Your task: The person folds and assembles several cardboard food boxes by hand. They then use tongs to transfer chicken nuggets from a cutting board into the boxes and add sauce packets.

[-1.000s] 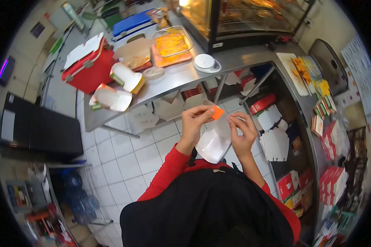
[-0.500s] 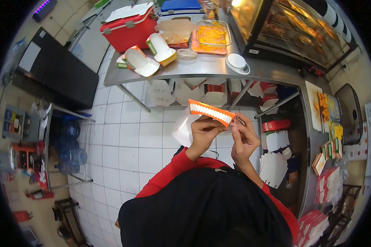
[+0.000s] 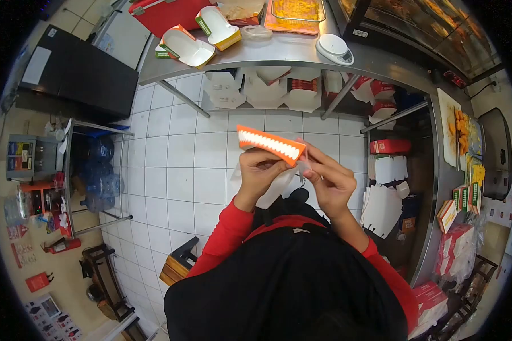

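Note:
My left hand [image 3: 256,177] grips a narrow orange strip-like stack [image 3: 268,146] with a row of white scalloped edges along its face. It is held slanted above the floor, its right end lower. At that right end, the fingers of my right hand [image 3: 333,182] pinch thin clear plastic [image 3: 302,165], close against the stack. A translucent plastic bag [image 3: 276,190] hangs below my hands, partly hidden behind my left hand.
Ahead stands a steel table [image 3: 267,54] with open food boxes [image 3: 193,48], a white kitchen scale [image 3: 334,49] and a glass dish [image 3: 298,10]. Folded boxes [image 3: 384,207] fill the shelf on the right. Water jugs [image 3: 102,184] stand left, a wooden box [image 3: 176,267] near my left elbow.
The view has tilted downward, so the table sits higher in the picture. Both hands hold the orange stack a little further left, and the hanging bag has shifted rightward beneath them.

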{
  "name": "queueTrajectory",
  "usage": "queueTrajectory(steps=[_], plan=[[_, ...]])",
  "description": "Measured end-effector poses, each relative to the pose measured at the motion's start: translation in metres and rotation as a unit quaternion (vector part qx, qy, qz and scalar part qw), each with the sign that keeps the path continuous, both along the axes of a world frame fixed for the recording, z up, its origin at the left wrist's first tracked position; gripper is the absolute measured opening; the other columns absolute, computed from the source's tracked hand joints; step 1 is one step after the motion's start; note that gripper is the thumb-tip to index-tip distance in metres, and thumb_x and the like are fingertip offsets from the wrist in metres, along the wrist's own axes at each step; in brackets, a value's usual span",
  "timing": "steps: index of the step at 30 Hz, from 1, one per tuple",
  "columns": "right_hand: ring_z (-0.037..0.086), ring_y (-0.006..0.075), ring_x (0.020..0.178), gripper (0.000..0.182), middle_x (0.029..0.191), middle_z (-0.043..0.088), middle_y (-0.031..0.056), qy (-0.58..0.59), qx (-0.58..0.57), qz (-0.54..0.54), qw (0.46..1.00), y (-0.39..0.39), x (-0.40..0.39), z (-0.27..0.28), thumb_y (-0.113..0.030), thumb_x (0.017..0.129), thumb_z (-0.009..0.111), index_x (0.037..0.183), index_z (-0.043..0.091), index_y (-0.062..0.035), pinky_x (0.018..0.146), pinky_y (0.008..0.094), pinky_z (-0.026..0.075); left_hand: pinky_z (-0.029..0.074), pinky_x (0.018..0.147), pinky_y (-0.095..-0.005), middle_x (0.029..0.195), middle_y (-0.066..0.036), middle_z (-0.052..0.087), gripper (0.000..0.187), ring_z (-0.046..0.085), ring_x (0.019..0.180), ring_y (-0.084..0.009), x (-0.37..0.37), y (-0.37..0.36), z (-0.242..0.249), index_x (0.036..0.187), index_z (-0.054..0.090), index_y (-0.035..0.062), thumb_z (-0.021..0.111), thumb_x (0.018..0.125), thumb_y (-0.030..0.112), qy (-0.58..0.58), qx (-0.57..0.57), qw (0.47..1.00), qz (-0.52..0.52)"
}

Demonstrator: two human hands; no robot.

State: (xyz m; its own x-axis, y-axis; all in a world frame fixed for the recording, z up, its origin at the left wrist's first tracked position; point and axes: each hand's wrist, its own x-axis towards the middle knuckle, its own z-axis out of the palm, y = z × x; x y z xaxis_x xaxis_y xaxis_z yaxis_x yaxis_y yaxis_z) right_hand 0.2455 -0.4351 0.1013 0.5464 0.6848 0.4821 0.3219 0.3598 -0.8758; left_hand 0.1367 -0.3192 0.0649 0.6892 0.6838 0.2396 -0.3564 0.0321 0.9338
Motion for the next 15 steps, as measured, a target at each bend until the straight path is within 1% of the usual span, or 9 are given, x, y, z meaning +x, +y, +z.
queueTrajectory(steps=[1,2,5,7,8,11,12,14,15], plan=[[0.063,0.0291,0.1,0.015,0.115,0.058,0.0244,0.0,0.004,0.008,1.0,-0.001,-0.002,0.001,0.005,0.08,0.062,0.094,0.065,0.0078,0.086,0.0342,0.051,0.053,0.074,-0.0281,0.088,-0.009,0.067,0.016,0.064,0.083,-0.0151,-0.002,-0.002,0.002,0.089,0.067,-0.0047,0.072,0.074,-0.003,-0.002,0.016,1.0,0.014],[0.063,0.0296,0.1,0.016,0.116,0.058,0.0243,-0.025,-0.003,0.004,1.0,-0.003,-0.003,0.005,0.004,0.081,0.06,0.096,0.064,0.008,0.084,0.0336,0.051,0.053,0.073,-0.028,0.089,-0.009,0.067,0.017,0.064,0.083,-0.0152,-0.002,-0.006,0.004,0.089,0.067,-0.0046,0.072,0.073,-0.004,-0.002,0.016,0.999,0.036],[0.063,0.0292,0.098,0.016,0.115,0.058,0.0243,-0.1,0.003,0.01,0.995,-0.004,0.002,0.016,0.005,0.08,0.061,0.095,0.064,0.008,0.083,0.0328,0.052,0.053,0.073,-0.0279,0.091,-0.009,0.067,0.021,0.064,0.082,-0.0157,0.001,-0.012,0.012,0.09,0.067,-0.0044,0.073,0.071,-0.005,-0.008,0.038,0.996,0.086],[0.064,0.0293,0.098,0.015,0.114,0.059,0.0244,-0.083,-0.013,0.015,0.996,-0.004,0.004,0.02,0.006,0.079,0.062,0.093,0.064,0.0084,0.083,0.0328,0.052,0.053,0.073,-0.0277,0.091,-0.01,0.067,0.022,0.064,0.083,-0.0164,0.002,-0.011,0.012,0.091,0.067,-0.0043,0.074,0.07,-0.006,-0.013,0.073,0.992,0.098],[0.064,0.0293,0.097,0.015,0.113,0.059,0.0244,-0.074,-0.021,0.017,0.997,-0.004,0.005,0.022,0.006,0.078,0.063,0.092,0.064,0.0086,0.083,0.0328,0.052,0.052,0.07,-0.0269,0.089,-0.009,0.067,0.022,0.064,0.08,-0.0163,0.002,-0.009,0.014,0.09,0.067,-0.0044,0.074,0.069,-0.007,-0.01,0.084,0.992,0.095],[0.063,0.0295,0.097,0.014,0.111,0.061,0.0241,0.091,0.054,0.015,0.994,0.002,0.003,0.016,0.008,0.075,0.065,0.089,0.065,0.0077,0.084,0.0333,0.051,0.051,0.068,-0.0263,0.087,-0.01,0.067,0.02,0.064,0.077,-0.0154,0.01,-0.006,0.029,0.088,0.067,-0.0053,0.073,0.069,-0.007,-0.069,0.112,0.989,0.064],[0.063,0.0297,0.098,0.014,0.11,0.061,0.024,0.078,0.067,0.0,0.995,0.004,0.004,0.017,0.008,0.075,0.065,0.088,0.065,0.0072,0.085,0.0335,0.051,0.05,0.066,-0.0261,0.084,-0.01,0.067,0.017,0.063,0.077,-0.0142,0.008,-0.004,0.028,0.086,0.067,-0.0064,0.073,0.07,-0.007,-0.031,0.147,0.985,0.087],[0.063,0.03,0.099,0.014,0.109,0.061,0.0239,0.053,0.093,-0.029,0.994,0.01,0.003,0.021,0.01,0.073,0.066,0.087,0.065,0.0064,0.086,0.0339,0.05,0.051,0.068,-0.0264,0.085,-0.01,0.066,0.016,0.063,0.078,-0.0143,0.011,-0.004,0.032,0.087,0.067,-0.0062,0.072,0.071,-0.007,-0.029,0.121,0.989,0.085],[0.063,0.0297,0.099,0.015,0.109,0.061,0.0238,0.015,0.095,-0.049,0.994,0.013,0.003,0.023,0.01,0.073,0.066,0.087,0.065,0.006,0.085,0.0333,0.05,0.051,0.069,-0.0266,0.086,-0.01,0.066,0.016,0.063,0.079,-0.0144,0.015,-0.003,0.035,0.087,0.067,-0.0061,0.072,0.072,-0.007,-0.029,0.109,0.99,0.085]])
